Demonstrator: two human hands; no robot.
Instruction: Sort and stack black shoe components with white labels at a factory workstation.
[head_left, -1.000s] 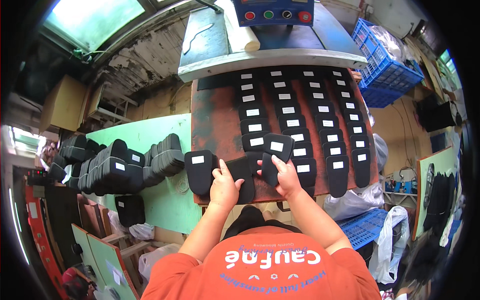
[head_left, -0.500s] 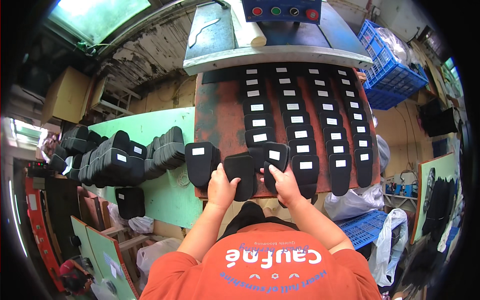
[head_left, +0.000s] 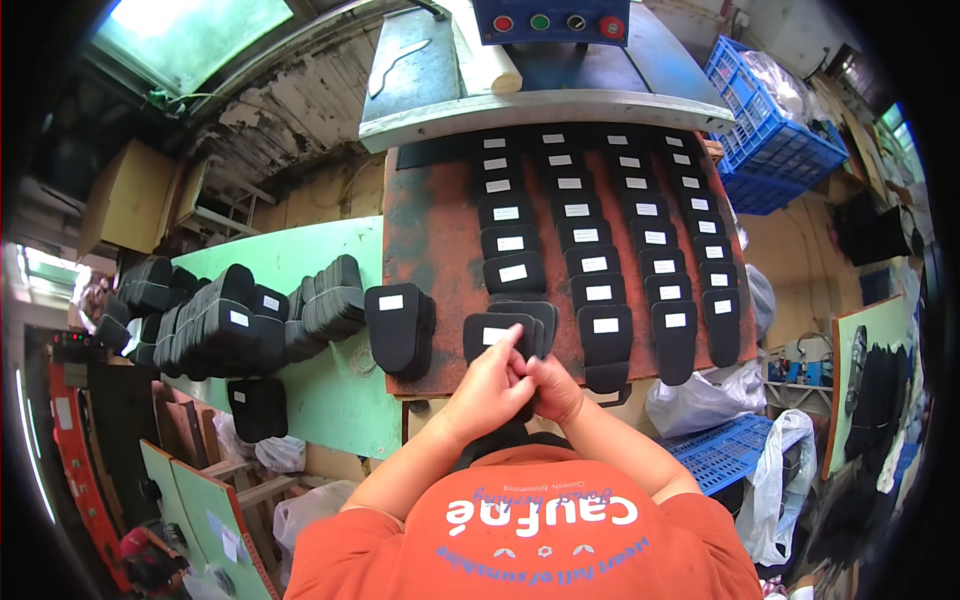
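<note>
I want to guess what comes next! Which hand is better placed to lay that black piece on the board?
Probably the left hand: its fingers already lie on the black piece. The right hand sits lower, behind it.

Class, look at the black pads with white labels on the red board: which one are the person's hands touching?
The nearest pad of the left column, at the board's near edge: the left hand's fingers rest on its label, while the others lie untouched.

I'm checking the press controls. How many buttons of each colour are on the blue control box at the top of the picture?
Red buttons: 2, one at each end of the row
Green button: 1
Dark knob: 1
Total: 4 on the blue control box
</note>
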